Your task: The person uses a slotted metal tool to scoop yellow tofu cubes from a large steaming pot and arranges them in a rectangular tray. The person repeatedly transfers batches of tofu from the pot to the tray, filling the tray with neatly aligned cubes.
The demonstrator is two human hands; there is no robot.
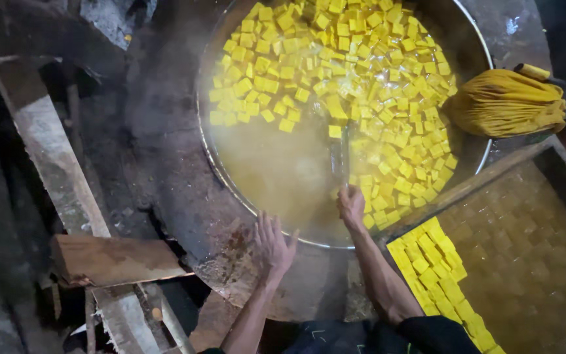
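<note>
Head view, looking straight down. Right hand point(350, 204) closed around the near end of a dark utensil handle point(340, 157), grip pressed tight on it at the near rim of the wide metal pan point(212, 154). Handle long axis running away from the body, out from the hand into the yellow liquid; working end submerged (shape not readable through steam). Yellow cubes point(361, 59) floating thick over the far and right parts of the pan, directly beyond and right of the utensil; open liquid patch on the near left. Left hand point(273, 244) flat, fingers spread, pinching nothing, resting on the stained surround just outside the rim. Right hand clearly nearer the cubes.

Surroundings: wooden tray point(532, 255) at right, a row of yellow cubes along its left edge, the rest darker and dim. Bunched yellow cloth point(506, 101) over the pan's right rim. Wooden planks point(109, 259) at left. Nothing between utensil and cubes.
</note>
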